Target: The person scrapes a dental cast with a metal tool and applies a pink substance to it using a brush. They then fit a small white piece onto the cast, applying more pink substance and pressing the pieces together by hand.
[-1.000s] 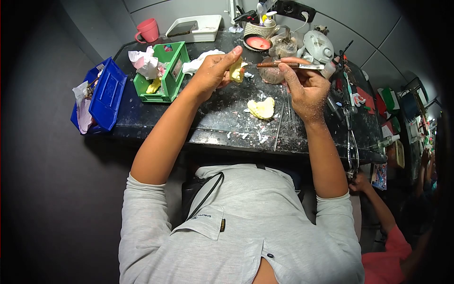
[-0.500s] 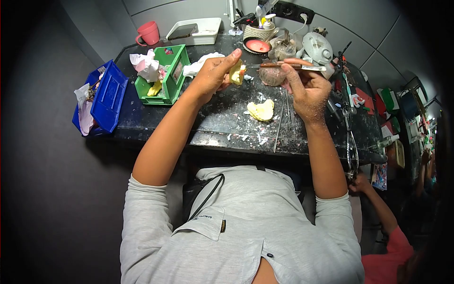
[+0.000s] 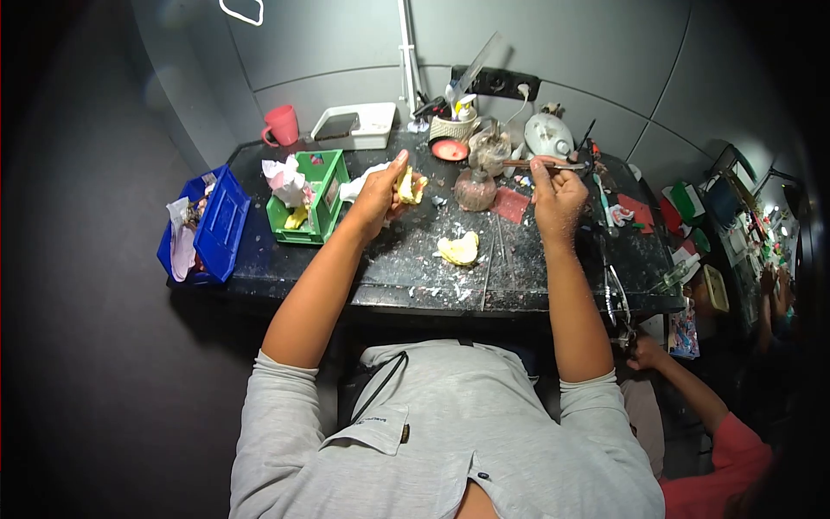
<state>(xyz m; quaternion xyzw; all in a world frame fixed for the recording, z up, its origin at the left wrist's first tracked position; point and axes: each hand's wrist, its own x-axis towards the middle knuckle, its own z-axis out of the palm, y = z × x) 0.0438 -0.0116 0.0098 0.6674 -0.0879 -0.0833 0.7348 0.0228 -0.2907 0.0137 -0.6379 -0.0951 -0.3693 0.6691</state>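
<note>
My left hand [image 3: 379,201] is closed around a yellow plaster dental cast [image 3: 410,185], held above the bench beside the green bin. In my right hand [image 3: 562,201] is a slim wax knife [image 3: 523,163] with a brown handle, pinched between thumb and fingers and lying nearly level. Its left end points toward the glass burner and stays apart from the cast. A second yellow dental cast [image 3: 459,249] rests on the black bench [image 3: 380,277] between my forearms, among white and pink crumbs. A pink wax sheet [image 3: 512,205] lies just left of my right hand.
At left stand a green bin [image 3: 333,195] and a blue bin [image 3: 210,229] holding scraps. Behind are a pink mug [image 3: 281,126], white tray [image 3: 376,125], red wax tin [image 3: 450,150] and round glass jar [image 3: 475,189]. A co-worker's hand [image 3: 647,353] is at lower right.
The view has tilted upward, so the bench sits lower in it. The wax knife has drawn away to the right from the cast in my left hand, uncovering more of the pink sheet.
</note>
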